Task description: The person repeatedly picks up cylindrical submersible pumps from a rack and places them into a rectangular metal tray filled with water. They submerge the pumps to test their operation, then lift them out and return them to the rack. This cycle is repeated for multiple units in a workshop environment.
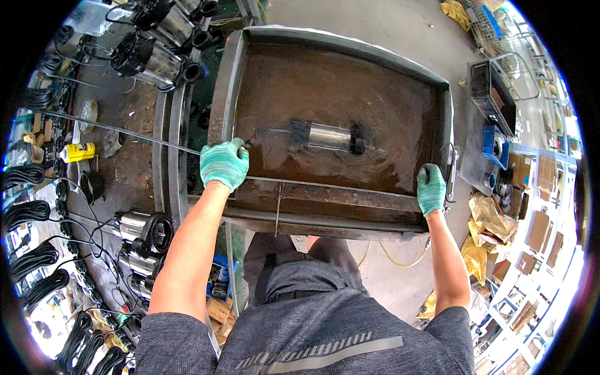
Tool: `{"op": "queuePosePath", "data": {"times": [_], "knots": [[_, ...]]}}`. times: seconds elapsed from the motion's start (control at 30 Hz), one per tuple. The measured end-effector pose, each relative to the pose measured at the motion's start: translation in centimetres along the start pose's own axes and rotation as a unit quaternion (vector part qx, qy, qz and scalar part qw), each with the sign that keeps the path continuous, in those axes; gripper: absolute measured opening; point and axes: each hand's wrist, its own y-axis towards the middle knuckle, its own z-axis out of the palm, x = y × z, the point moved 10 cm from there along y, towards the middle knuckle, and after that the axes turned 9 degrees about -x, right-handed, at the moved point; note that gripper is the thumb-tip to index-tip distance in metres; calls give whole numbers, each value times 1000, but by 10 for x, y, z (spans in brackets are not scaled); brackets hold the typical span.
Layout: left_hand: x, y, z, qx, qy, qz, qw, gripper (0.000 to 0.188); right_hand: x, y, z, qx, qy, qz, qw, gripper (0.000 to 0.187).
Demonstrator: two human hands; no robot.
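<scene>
A steel-and-black cylindrical pump (pixel 330 137) lies on its side in brown, rippling water inside a dark rectangular metal tank (pixel 350 39). My left hand (pixel 225 164), in a green knit glove, is curled over the tank's left rim near the front corner. A long thin grey rod or taut cable (pixel 134 132) runs from the left up to that hand; whether the fingers hold it is hidden. On the right side of the tank, my right hand (pixel 431 189), gloved alike, closes over the rim. A narrow bar (pixel 331 190) crosses the tank's near part.
To the left, a workbench (pixel 125 165) carries more pumps (pixel 156 64), coiled black cables (pixel 28 212) and a yellow can (pixel 78 152). A black crate (pixel 490 97) and a blue bin (pixel 495 147) stand at right. A yellowish hose (pixel 400 264) hangs below the tank.
</scene>
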Motion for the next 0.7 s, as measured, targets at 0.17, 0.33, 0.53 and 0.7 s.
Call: {"op": "queuePosePath", "data": {"times": [0.17,0.33,0.53,0.7], "knots": [[3,1,6,-24,0,-1,1000,30,-49,-9,15,9,-117,138,983,36],[1,0,1,-39,8,3,999,27,-44,-6,24,97,-153,167,969,49],[2,0,4,-37,6,0,999,25,-41,-4,24,125,-179,166,962,46],[4,-2,5,-47,16,-2,999,26,-34,-4,21,125,-174,174,961,45]]}}
